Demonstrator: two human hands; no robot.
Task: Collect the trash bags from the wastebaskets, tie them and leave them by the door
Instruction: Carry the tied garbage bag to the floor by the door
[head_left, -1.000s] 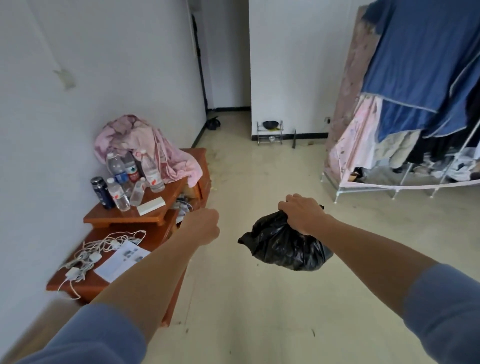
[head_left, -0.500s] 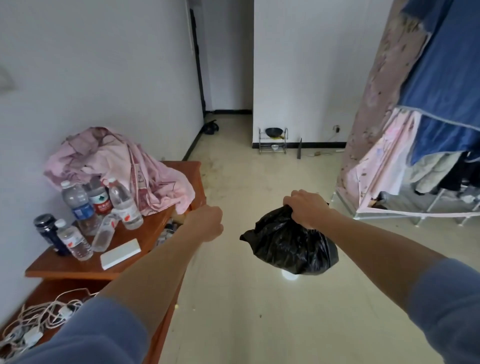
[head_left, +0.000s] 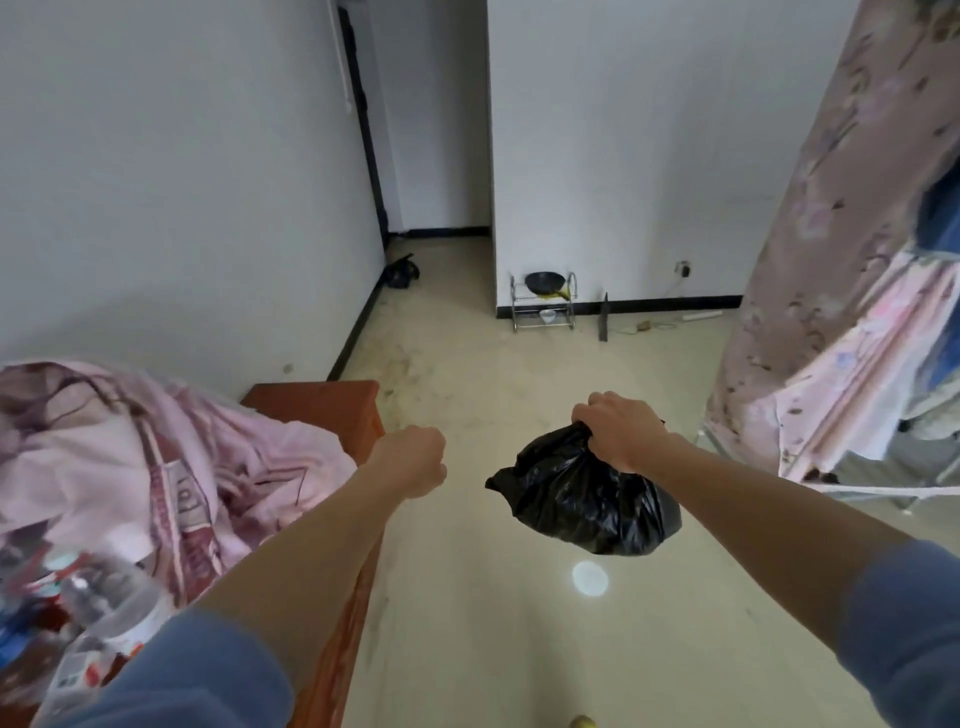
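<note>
Right hand (head_left: 618, 434) grips the bag (head_left: 587, 499) by its neck, hanging mid-frame above the floor; left hand (head_left: 410, 460) is clenched, empty. Carrying step: next, probably set it beside the other bag (head_left: 401, 273), upper centre.

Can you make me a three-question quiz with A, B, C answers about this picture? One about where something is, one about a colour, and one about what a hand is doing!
1. Where is the small metal rack?
A. on the floor against the far wall
B. on the wooden table
C. hanging up

2. What colour is the trash bag?
A. white
B. black
C. blue

3. What is the left hand doing?
A. holding a bottle
B. gripping the bag
C. closed in a fist, holding nothing

Answers: 1 A, it stands at the wall's base. 2 B, the bag is glossy black. 3 C, only the right hand grips the bag.
</note>
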